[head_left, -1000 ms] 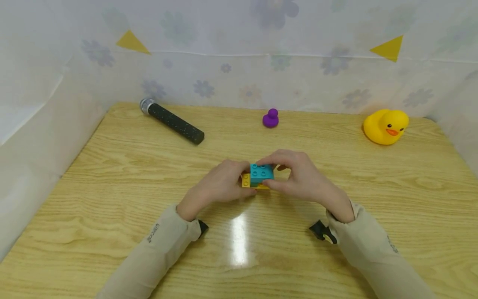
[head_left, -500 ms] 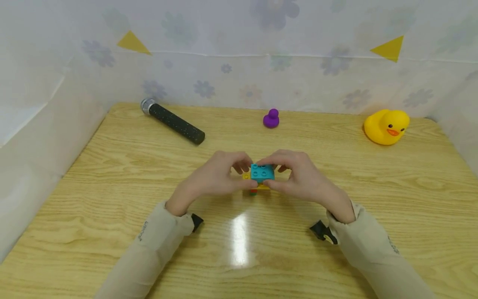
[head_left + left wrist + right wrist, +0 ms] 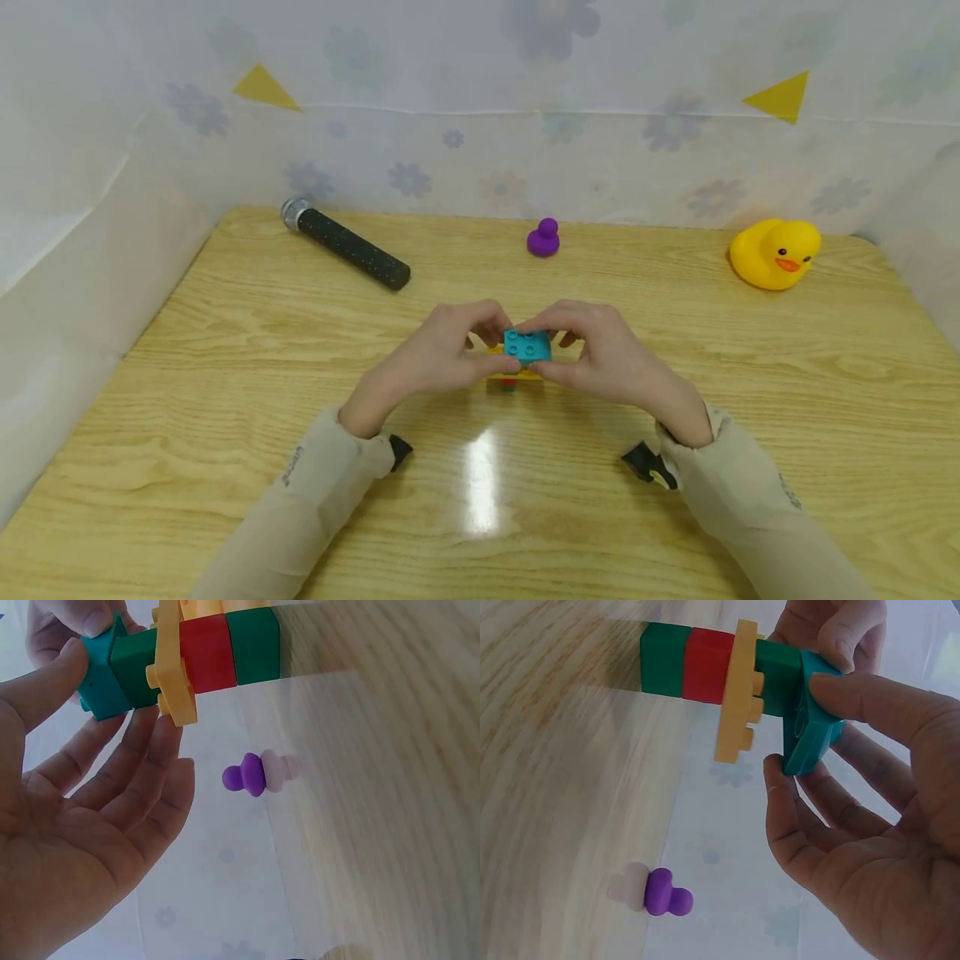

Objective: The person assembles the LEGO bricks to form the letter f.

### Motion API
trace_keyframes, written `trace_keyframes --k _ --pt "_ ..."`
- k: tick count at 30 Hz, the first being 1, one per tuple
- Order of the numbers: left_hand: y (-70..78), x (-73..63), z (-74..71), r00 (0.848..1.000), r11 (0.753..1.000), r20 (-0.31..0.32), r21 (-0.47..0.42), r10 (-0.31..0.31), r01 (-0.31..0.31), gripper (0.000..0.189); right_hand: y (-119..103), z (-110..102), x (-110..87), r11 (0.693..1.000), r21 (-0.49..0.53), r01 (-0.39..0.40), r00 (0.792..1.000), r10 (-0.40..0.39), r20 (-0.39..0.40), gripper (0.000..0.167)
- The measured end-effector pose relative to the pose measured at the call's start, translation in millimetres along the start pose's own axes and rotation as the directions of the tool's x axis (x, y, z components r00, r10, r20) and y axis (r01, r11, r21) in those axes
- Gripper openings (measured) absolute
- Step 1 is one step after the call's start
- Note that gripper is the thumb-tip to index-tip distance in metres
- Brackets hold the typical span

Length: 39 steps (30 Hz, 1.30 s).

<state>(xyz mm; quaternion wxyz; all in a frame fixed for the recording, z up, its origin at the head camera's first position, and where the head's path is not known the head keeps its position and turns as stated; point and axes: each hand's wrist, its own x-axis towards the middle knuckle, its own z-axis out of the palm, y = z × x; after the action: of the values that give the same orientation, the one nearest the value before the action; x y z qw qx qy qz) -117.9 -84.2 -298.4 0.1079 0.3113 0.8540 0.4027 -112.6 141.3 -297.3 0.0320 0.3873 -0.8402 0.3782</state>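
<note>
A small tower of toy building blocks stands on the table. From the bottom up it has a green block (image 3: 255, 646), a red block (image 3: 208, 652), a flat yellow piece (image 3: 737, 694) with studs, another green block (image 3: 775, 675) and a teal block (image 3: 527, 346) on top. My left hand (image 3: 453, 350) pinches the teal block from its left side, thumb on the near face and fingers on the far one. From the other side my right hand (image 3: 600, 354) pinches the same block between thumb and fingers. In the head view the hands partly hide the lower blocks.
A black microphone (image 3: 352, 248) lies at the back left of the wooden table (image 3: 225, 400). Behind the tower sits a small purple duck (image 3: 543, 239), and a yellow rubber duck (image 3: 772, 257) is at the back right. A flowered white cloth (image 3: 487, 158) hangs behind the table.
My left hand has moved from lower on the tower, around the yellow piece, up to the teal block. The right hand has kept its grip on the teal block.
</note>
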Motion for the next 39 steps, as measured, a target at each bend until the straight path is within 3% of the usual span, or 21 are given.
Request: trace_keyframes --k 6,17,22,27,34,39 --pt "1.4 0.2 0.6 0.999 0.999 -0.001 -0.017 -0.041 0.041 0.021 -1 0 0.2 0.999 0.023 -0.035 0.999 0.035 0.008 0.035" --pt "0.3 0.1 -0.3 1.0 1.0 0.009 0.023 -0.011 0.011 0.027 0 -1 -0.5 0.999 0.016 -0.038 0.999 0.038 0.01 0.035" --pt "-1.8 0.3 -0.1 0.997 0.993 0.049 0.104 -0.066 0.061 0.035 0 -2 0.0 0.998 0.003 -0.056 0.998 0.055 0.029 0.036" --pt "-4.1 2.5 3.2 0.992 0.983 0.079 0.165 -0.097 0.082 0.031 1 -2 0.3 0.998 -0.012 -0.056 0.998 0.057 0.028 0.036" --pt "-3.6 2.1 3.8 0.989 0.973 0.066 0.197 -0.132 0.116 0.032 2 -4 -0.3 0.998 -0.024 -0.064 0.997 0.065 0.029 0.037" --pt "-3.1 2.0 3.8 0.983 0.966 0.047 0.199 -0.176 0.163 0.035 9 -9 -1.8 0.989 -0.06 -0.139 0.989 0.141 0.041 0.04"
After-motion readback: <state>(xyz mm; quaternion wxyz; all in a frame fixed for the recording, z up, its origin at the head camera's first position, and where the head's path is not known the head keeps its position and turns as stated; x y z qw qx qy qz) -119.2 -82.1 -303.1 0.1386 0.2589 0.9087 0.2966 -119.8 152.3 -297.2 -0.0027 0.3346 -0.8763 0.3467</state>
